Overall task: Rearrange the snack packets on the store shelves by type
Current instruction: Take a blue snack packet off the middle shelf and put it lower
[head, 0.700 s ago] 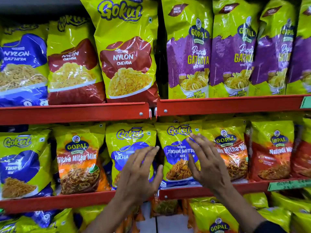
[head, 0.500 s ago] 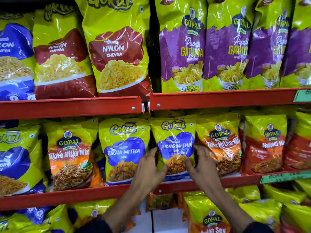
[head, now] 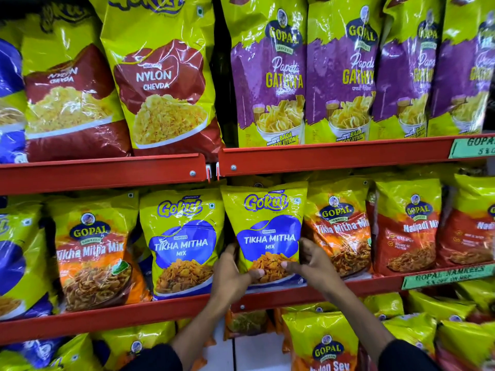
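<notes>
Both hands are gripping one Gokul Tikha Mitha Mix packet [head: 267, 231] on the middle shelf [head: 107, 319], just right of the joint between its two red front rails. The left hand [head: 230, 277] is wrapping the packet's lower left edge, thumb pressing on the front face. The right hand [head: 313, 261] is clasping the lower right edge, fingertips [head: 288, 265] pinching the front near the printed snack picture. The packet is standing upright, its base behind the front rail.

A second Gokul Tikha Mitha Mix packet [head: 182, 242] is standing just to its left, touching or nearly so. Orange Gopal Tikha Mitha Mix packets are flanking the pair: one [head: 91, 253] toward the shelf's left end, another [head: 340, 231] directly right of the gripped packet.

On the top shelf [head: 334, 155], Nylon Chevda packets [head: 160, 84] are standing left of the joint, purple Papdi Gathiya packets [head: 270, 76] right.
</notes>
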Motion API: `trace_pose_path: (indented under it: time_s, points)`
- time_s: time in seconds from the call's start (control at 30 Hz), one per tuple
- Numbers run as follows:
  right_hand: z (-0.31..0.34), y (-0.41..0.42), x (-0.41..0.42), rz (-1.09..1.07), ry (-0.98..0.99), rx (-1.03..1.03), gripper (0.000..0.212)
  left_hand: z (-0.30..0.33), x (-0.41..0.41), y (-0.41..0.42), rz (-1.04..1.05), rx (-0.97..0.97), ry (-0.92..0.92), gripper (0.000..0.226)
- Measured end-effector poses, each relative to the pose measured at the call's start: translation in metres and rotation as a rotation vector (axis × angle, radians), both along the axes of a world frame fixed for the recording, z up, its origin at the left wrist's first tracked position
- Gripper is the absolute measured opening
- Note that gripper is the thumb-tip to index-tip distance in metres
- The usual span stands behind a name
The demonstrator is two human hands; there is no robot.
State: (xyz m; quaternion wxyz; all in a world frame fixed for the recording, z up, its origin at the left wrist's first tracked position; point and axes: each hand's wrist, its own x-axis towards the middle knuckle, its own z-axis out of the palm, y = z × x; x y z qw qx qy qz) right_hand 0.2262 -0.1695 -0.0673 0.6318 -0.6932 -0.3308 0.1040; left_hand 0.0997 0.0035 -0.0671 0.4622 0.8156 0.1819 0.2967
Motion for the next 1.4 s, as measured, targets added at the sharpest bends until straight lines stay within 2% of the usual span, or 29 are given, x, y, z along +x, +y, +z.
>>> trace_pose_path:
  time_s: [0.23,0.4,0.7,0.9,1.07,1.13,1.23,1.33,1.4]
  points:
    - [0.009,-0.027,-0.043,0.009,-0.143,0.178,0.055,-0.004,-0.051,-0.026,0.036,-0.061,-0.239,0.073]
    - [0.019,-0.044,-0.077,0.025,-0.222,0.203,0.052,0.009,-0.103,-0.031,0.004,0.001,-0.255,0.064]
    - [-0.031,-0.030,-0.114,0.110,-0.010,0.074,0.052,-0.039,-0.148,-0.021,-0.020,-0.091,-0.125,0.063]
    - [-0.071,-0.029,-0.125,0.133,0.134,0.026,0.052,-0.079,-0.163,-0.016,-0.024,-0.255,-0.042,0.071]
    - [-0.133,-0.032,-0.138,0.136,0.303,-0.067,0.080,-0.137,-0.177,-0.017,-0.031,-0.366,0.101,0.082]
    - [-0.158,-0.030,-0.140,0.130,0.374,-0.129,0.083,-0.162,-0.179,-0.016,-0.038,-0.409,0.153,0.080]
    - [-0.193,-0.020,-0.137,0.130,0.444,-0.235,0.075,-0.205,-0.174,-0.009,-0.051,-0.483,0.238,0.078]
    - [-0.225,-0.010,-0.129,0.116,0.512,-0.295,0.075,-0.240,-0.165,0.003,-0.056,-0.486,0.332,0.066]
    - [-0.239,0.001,-0.120,0.100,0.493,-0.354,0.055,-0.255,-0.155,0.011,-0.046,-0.478,0.376,0.061]
